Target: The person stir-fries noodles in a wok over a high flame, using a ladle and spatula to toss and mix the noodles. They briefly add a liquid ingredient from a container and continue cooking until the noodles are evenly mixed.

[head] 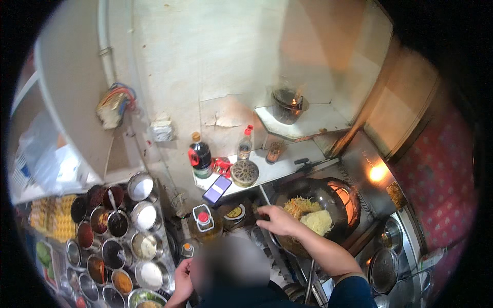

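Note:
My right hand (280, 220) reaches over the left rim of a black wok (325, 194), fingers pointing left and apart. I see nothing held in it. Pale noodles (317, 222) and a heap of shredded, orange-flecked food (299, 204) lie in the wok, beside the forearm. At lower left, my left hand (182, 280) has bent fingers, partly hidden behind a blurred head; whether it holds anything cannot be told. Just above it stands a bottle with an orange cap (187, 249). An oil jug with a white handle (204, 225) is between the hands.
Flames glow in the burner opening (345, 202) at the wok's right. Several metal seasoning pots (144, 246) crowd the left counter. A phone (217, 189), a dark sauce bottle (201, 156) and a round patterned tin (245, 173) sit on the back ledge. Metal pans (384, 269) stand at right.

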The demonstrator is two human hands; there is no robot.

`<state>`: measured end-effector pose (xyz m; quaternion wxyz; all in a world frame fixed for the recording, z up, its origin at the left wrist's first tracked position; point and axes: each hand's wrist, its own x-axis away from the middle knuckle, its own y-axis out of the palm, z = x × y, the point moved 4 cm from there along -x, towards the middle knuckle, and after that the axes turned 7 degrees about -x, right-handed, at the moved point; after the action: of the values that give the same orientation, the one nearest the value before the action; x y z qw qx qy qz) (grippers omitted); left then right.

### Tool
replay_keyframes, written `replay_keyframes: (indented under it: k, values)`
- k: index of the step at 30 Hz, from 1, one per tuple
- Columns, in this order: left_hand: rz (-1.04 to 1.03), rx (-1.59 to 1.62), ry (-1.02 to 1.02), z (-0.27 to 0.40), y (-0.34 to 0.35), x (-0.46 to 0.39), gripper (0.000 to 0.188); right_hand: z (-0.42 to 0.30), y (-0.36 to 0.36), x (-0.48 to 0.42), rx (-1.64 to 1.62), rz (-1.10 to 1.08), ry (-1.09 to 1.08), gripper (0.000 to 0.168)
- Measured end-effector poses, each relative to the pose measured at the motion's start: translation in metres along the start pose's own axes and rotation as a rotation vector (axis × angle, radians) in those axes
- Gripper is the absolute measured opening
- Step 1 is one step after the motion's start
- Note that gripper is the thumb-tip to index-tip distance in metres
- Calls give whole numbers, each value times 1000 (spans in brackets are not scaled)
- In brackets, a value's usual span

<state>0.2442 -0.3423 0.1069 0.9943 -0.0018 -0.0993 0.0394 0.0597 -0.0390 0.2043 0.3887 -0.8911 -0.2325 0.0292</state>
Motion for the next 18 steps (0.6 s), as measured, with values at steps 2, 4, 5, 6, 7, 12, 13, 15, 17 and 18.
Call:
replay_keyframes:
  k: [2, 4, 5, 6, 7, 12, 13, 15, 17, 18]
  values:
    - [-168, -94, 49, -23, 8, -54, 26, 37, -10, -56, -90, 171, 48, 59]
    - [-279, -247, 116, -45, 13, -100, 27, 60, -22, -122, -172, 298, 83, 68]
    - [-330, -288, 129, -50, 15, -120, 27, 70, -26, -150, -215, 363, 91, 72]
    - [-363, -261, 108, -51, 25, -138, 27, 116, -20, -185, -203, 521, 126, 79]
    - [-370, -203, 25, -47, 27, -148, 27, 132, -18, -219, -194, 573, 156, 85]
    - [-356, 241, -449, -20, 17, -174, 29, 171, -7, -327, -372, 747, 268, 93]
    - [-315, 257, -453, -20, 11, -184, 28, 178, -5, -340, -374, 803, 274, 91]
    - [-240, 273, -484, -23, -1, -196, 27, 200, 5, -361, -468, 832, 199, 85]
    - [-166, 282, -586, -27, -8, -206, 27, 196, 7, -367, -532, 889, 198, 72]
    - [-136, 282, -632, -28, -9, -211, 27, 177, 3, -367, -501, 838, 156, 69]
